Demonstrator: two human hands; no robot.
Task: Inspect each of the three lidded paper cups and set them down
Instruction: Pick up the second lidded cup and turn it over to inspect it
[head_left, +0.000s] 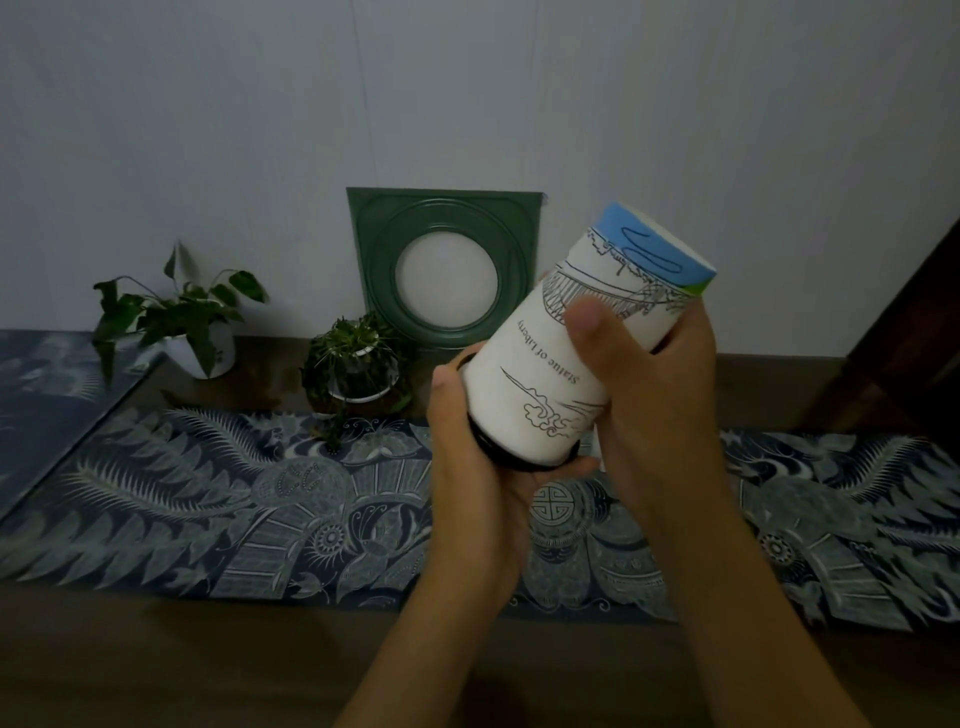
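The left hand is cupping the lid end of the upturned cup; the right hand is gripping its side above the runner; inspection seems underway; next, righting it before setting it down.

Dim light is lying over a pale wall. A brown table is running along it, wearing a blue patterned runner. A green square frame with a pale round centre is leaning against the wall. Two potted plants are sitting at the back: one in a white pot, one bushier. Dark wooden furniture is edging in at right.
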